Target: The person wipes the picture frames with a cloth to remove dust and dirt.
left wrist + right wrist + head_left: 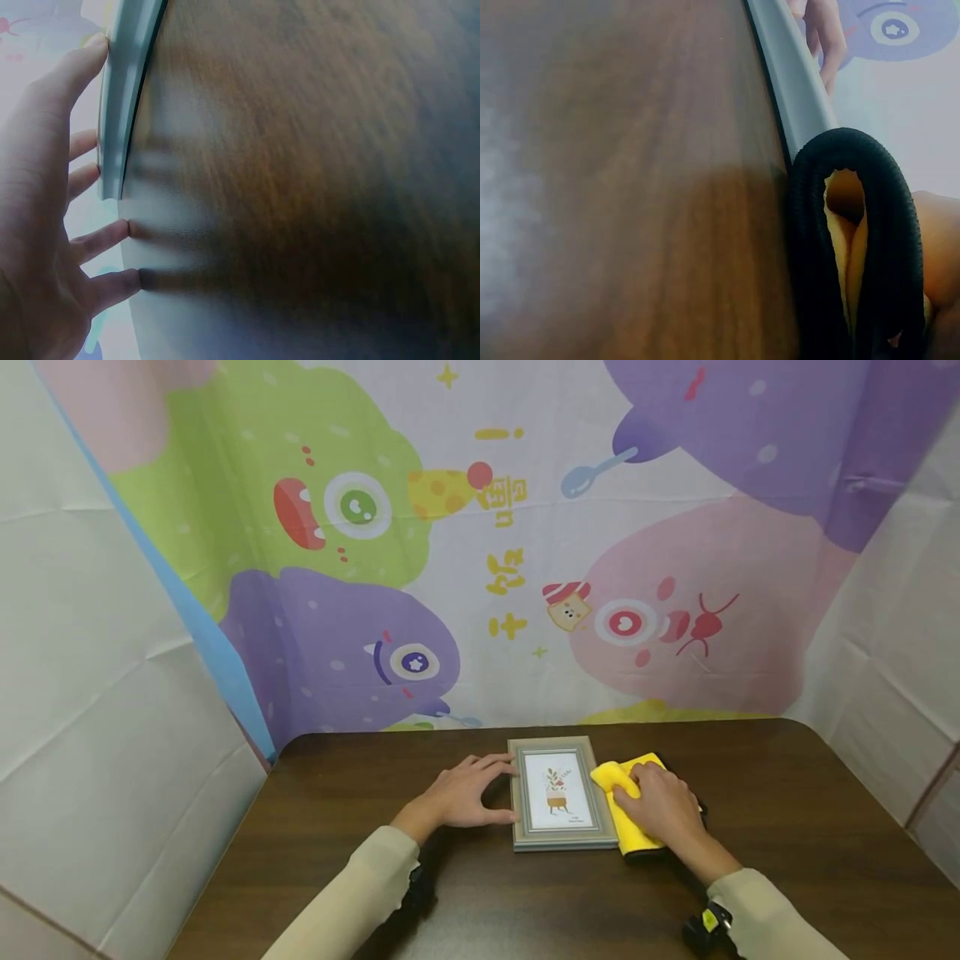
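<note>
A picture frame (565,842) with a grey-beige border and a print of a potted plant lies flat on the table, face up. Along its left edge, my left hand (465,793) spreads thumb and fingers, their tips touching the border. In the left wrist view the thumb (84,64) meets the frame's side (124,97). My right hand (663,802) grips a folded yellow cloth (637,835) with black edging, at the frame's right edge. The right wrist view shows the cloth's black folded edge (889,202) looped around its yellow inside, covering part of the frame.
The dark brown wooden table (315,860) has rounded far corners. Behind it hangs a cartoon-printed curtain (510,677), and pale sheets (97,693) line the left and right sides. A dark device (708,927) is strapped at the right wrist.
</note>
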A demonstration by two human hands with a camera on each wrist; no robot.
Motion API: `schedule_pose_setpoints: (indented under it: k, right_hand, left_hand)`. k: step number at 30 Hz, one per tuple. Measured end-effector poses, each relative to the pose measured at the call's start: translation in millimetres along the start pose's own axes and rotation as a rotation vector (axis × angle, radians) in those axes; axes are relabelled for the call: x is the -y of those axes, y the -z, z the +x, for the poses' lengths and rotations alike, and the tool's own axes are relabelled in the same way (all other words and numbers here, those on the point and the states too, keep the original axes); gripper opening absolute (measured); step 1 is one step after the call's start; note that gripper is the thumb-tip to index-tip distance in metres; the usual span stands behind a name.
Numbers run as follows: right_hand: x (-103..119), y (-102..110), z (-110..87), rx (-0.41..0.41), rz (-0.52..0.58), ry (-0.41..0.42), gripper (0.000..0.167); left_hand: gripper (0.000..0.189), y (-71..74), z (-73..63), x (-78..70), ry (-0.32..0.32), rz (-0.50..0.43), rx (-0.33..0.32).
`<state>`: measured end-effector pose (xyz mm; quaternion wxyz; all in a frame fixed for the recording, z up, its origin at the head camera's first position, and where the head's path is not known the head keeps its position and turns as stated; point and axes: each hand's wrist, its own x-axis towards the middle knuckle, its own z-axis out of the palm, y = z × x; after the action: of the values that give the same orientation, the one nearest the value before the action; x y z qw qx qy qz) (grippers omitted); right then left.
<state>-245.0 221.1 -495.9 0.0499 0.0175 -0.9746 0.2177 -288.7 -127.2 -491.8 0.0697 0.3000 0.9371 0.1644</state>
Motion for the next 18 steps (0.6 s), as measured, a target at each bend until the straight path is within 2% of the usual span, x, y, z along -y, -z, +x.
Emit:
schedule_pose_setpoints:
  k: [7, 18]
  right_hand:
    - [-1.8, 0.9, 10.0, 0.006, 0.041, 0.001, 0.032]
    - [-3.1, -2.2, 35.6, 0.021, 0.077, -0.043, 0.041]
  left_hand:
    - [0.079, -0.6, 1.0, 0.6, 0.002, 0.005, -0.003]
    - [0.080, -0.4, 0.5, 1.1, -0.001, 0.002, 0.004]
